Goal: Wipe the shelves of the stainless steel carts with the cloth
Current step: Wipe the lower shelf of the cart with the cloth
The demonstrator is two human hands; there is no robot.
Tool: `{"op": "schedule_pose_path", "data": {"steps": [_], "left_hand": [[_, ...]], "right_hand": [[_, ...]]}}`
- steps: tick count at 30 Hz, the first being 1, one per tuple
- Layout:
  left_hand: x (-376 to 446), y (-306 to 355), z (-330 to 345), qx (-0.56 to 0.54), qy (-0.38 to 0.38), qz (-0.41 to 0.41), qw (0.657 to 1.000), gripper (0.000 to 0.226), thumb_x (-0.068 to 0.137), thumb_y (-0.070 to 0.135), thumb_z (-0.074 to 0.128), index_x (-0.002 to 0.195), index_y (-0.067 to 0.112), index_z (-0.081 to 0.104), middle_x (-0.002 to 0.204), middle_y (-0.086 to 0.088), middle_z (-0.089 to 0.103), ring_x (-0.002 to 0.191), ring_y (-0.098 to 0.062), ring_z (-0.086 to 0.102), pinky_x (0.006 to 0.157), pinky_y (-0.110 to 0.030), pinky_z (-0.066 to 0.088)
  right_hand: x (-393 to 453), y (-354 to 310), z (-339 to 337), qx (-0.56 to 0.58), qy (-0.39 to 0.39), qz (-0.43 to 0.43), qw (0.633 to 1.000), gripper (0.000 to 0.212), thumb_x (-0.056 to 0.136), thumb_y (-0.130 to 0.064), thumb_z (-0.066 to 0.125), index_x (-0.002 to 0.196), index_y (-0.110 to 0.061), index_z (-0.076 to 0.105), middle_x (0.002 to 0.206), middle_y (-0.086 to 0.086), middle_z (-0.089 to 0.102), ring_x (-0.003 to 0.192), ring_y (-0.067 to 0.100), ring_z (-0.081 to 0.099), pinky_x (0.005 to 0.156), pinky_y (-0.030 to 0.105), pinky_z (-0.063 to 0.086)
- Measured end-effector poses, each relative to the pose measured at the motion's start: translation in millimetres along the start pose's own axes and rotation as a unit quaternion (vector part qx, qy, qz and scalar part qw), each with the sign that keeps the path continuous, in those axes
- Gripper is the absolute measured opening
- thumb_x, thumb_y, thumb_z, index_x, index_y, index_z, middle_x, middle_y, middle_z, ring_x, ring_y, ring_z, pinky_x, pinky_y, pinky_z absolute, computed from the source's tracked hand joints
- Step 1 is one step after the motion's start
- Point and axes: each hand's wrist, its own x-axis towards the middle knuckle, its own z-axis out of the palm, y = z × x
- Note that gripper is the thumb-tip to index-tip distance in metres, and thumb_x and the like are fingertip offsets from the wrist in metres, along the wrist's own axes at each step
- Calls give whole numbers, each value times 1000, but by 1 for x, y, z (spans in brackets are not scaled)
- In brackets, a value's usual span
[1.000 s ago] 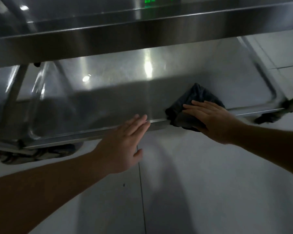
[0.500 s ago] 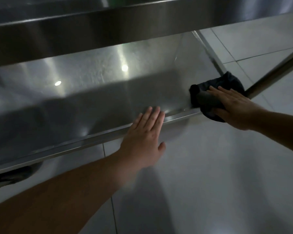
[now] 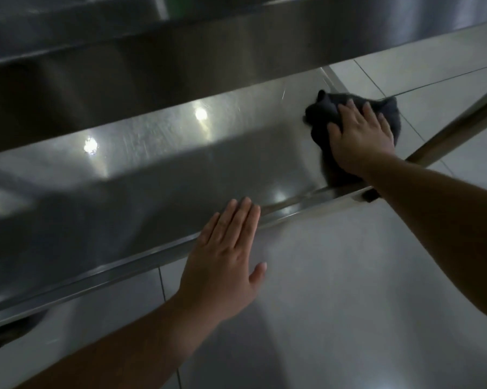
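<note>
Pressing the dark cloth (image 3: 325, 112) flat onto the far right corner of the lower shelf (image 3: 158, 175), the right hand (image 3: 360, 136) lay with fingers spread over it (nothing pinched). The left hand (image 3: 222, 254) rested released on the front rim. Wiping looked under way; next, likely a sweep leftward.

Dark crumpled cloth (image 3: 323, 113) on shiny steel shelf (image 3: 180, 169), far right corner

Two hands (image 3: 225, 254), one cloth (image 3: 320, 110), two steel shelves (image 3: 152, 169).
</note>
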Motion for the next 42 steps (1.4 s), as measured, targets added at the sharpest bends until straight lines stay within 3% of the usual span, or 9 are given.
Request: {"op": "schedule_pose_path", "data": {"steps": [9,15,19,24,27,31,34,37,42], "left_hand": [[-1,0,-5,-5,-23,-4,1000,99,92,58,55,170,13,14,177,-6,10,164,-23,8,131,-44,16],[-1,3,-3,-8,-30,-7,999,102,91,60,57,170,13,14,177,-6,11,164,-24,8,130,-46,19],[0,5,-7,-6,-48,-10,999,103,90,60,57,169,12,14,177,-7,11,164,-25,8,131,-45,16],[2,2,-13,-17,-78,8,997,102,96,63,47,169,17,-8,178,-3,-11,163,-19,-14,132,-40,-1],[3,-7,-24,-68,-89,23,993,96,101,59,44,168,21,-13,176,3,-20,160,-12,-22,131,-37,-6],[-24,-42,-40,-74,-42,-26,996,86,104,53,49,170,18,6,177,1,-5,163,-15,-9,132,-36,-1],[-63,-88,-47,-31,-42,-115,992,80,106,57,31,169,16,5,176,-2,-7,163,-19,-11,130,-33,-8],[-96,-118,-51,-8,-64,-201,977,83,103,62,13,169,13,5,176,-8,-6,163,-23,-9,132,-41,-2],[-108,-120,-43,-54,-68,-248,965,89,95,66,-1,169,18,-1,177,-3,-9,162,-18,-13,132,-39,-1]], "right_hand": [[71,-21,-20,12,-18,-37,999,69,98,-68,23,157,-32,28,169,3,28,156,31,22,122,58,19],[0,-19,-7,25,16,12,999,67,104,-60,19,162,-26,21,173,-2,17,160,23,7,128,49,5],[6,-76,-3,55,6,71,996,66,106,-51,25,164,-21,21,173,3,14,160,28,7,128,50,7],[-24,-184,25,49,-49,-208,976,61,107,-55,30,162,-31,29,171,-7,22,159,18,13,126,42,10],[-26,-176,20,45,-70,-273,958,59,107,-55,34,161,-33,32,170,-10,25,158,16,17,127,40,10],[-8,-110,-2,60,2,-86,994,56,107,-50,38,158,-27,36,165,9,36,151,33,31,125,45,18],[-7,-97,-9,83,5,69,994,61,109,-48,28,163,-22,24,172,6,18,159,30,11,129,50,3],[-16,-155,6,78,1,112,991,63,109,-45,22,166,-18,17,175,2,7,160,28,2,128,51,-2],[-73,-305,50,53,-57,-107,991,63,108,-47,25,165,-21,21,174,0,12,160,25,5,128,49,0]]}}
